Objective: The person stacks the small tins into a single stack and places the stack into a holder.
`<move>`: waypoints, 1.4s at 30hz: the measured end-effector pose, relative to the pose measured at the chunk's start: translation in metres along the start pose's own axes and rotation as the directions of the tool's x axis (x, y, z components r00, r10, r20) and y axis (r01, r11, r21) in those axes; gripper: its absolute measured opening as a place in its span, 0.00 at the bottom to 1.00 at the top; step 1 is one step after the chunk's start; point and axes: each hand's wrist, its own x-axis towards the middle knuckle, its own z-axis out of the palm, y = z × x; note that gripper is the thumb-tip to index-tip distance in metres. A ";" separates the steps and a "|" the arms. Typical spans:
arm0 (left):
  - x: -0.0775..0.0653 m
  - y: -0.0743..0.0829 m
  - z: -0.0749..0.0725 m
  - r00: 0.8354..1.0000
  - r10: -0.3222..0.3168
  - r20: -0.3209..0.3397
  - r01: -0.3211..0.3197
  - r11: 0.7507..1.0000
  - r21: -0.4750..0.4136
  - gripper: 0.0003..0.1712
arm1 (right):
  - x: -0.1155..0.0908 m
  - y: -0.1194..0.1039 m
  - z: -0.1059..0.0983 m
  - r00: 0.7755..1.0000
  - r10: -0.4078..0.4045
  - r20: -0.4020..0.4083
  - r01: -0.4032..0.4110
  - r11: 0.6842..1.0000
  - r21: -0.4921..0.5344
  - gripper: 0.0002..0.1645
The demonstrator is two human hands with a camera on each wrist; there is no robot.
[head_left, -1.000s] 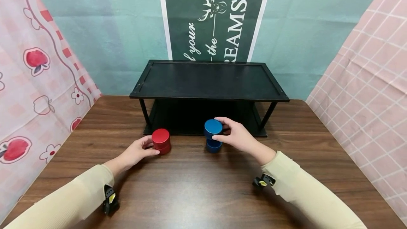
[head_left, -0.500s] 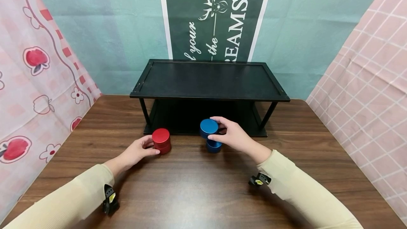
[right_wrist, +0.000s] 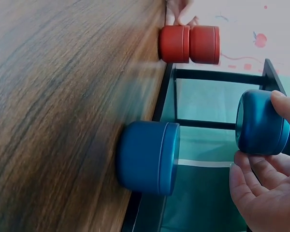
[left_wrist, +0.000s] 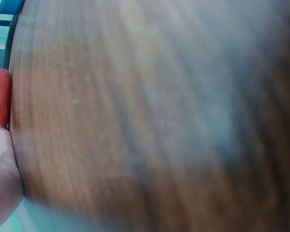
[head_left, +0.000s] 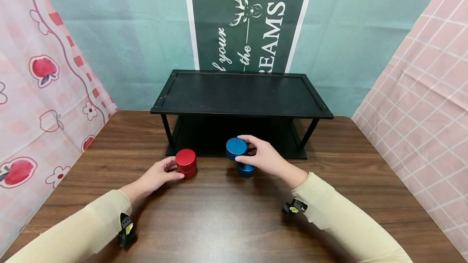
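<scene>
Two round red metal tins stand stacked at the left, the upper red tin point(head_left: 185, 158) on the lower red tin point(head_left: 190, 172). My left hand point(head_left: 158, 175) holds the stack low on its left side, thumb in front. In the right wrist view, its fingers meet the lower red tin. My right hand point(head_left: 265, 158) grips the upper blue tin point(head_left: 236, 148) between thumb and fingers. That tin hangs above and slightly left of the lower blue tin point(right_wrist: 147, 157), which stands on the table. A wide gap shows between the two blue tins in the right wrist view.
Behind the tins stands a black two-level rack point(head_left: 241, 94) with thin posts. All of it rests on a brown wood table point(head_left: 212, 222). Curtains with prints hang at the back, left and right. A black device is strapped to each wrist.
My right hand has moved left with the upper blue tin, which has shifted off the line of the lower one. The left hand and the red tins stay put.
</scene>
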 end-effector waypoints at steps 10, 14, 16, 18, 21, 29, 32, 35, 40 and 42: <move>0.000 0.001 0.001 1.000 0.004 0.005 -0.004 1.000 0.006 0.31 | 0.005 -0.004 0.004 1.000 -0.016 0.006 0.016 1.000 -0.004 0.35; 0.000 0.002 0.000 1.000 0.004 0.005 -0.004 1.000 0.011 0.31 | 0.007 -0.004 0.006 1.000 -0.025 0.003 0.025 1.000 -0.001 0.35; -0.001 0.001 0.000 1.000 -0.002 0.001 0.002 1.000 0.012 0.31 | 0.008 -0.003 0.007 1.000 -0.026 0.004 0.026 1.000 0.001 0.35; -0.001 0.001 0.000 1.000 -0.007 -0.003 0.007 1.000 0.008 0.31 | 0.008 -0.004 0.008 1.000 -0.026 0.006 0.026 1.000 0.005 0.35; 0.000 0.001 0.000 1.000 -0.011 -0.004 0.011 1.000 0.003 0.31 | 0.009 -0.005 0.010 1.000 -0.026 0.009 0.026 1.000 0.006 0.34; -0.001 0.003 0.000 1.000 -0.002 0.006 0.002 1.000 0.006 0.30 | 0.012 -0.008 0.013 0.999 -0.037 0.019 0.036 0.999 0.005 0.35; -0.001 0.003 0.001 1.000 -0.001 0.006 0.001 1.000 0.006 0.30 | 0.014 -0.008 0.014 0.999 -0.044 0.020 0.044 0.999 0.001 0.35; -0.001 0.003 0.001 1.000 -0.002 0.004 0.002 1.000 0.006 0.30 | 0.015 -0.008 0.016 0.999 -0.049 0.021 0.049 0.999 0.001 0.35; -0.001 0.003 0.000 1.000 -0.007 0.002 0.007 1.000 0.005 0.30 | 0.017 -0.009 0.018 0.999 -0.041 0.026 0.041 0.999 0.010 0.35; -0.001 0.003 0.000 1.000 -0.010 0.003 0.010 1.000 0.002 0.31 | 0.018 -0.010 0.019 0.999 -0.038 0.029 0.037 0.999 0.020 0.35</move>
